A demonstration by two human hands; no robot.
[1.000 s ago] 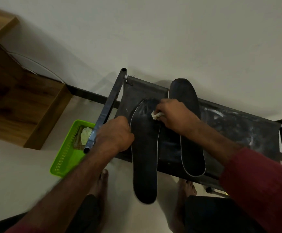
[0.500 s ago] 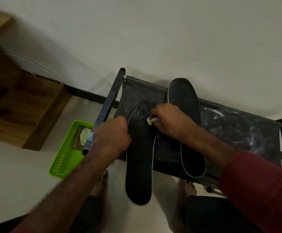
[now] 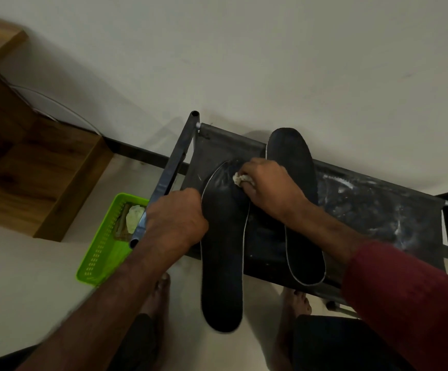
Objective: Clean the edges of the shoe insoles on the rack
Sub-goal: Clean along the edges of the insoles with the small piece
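While left hand (image 3: 174, 218) grips one insole (image 3: 221, 263), right hand (image 3: 271, 186) pinches cloth wad (image 3: 239, 179) against it

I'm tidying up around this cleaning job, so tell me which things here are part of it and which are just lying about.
In use: cloth, pinched in the right hand; left insole, held by the left hand; right insole; rack.
Lying about: green basket; wooden unit.
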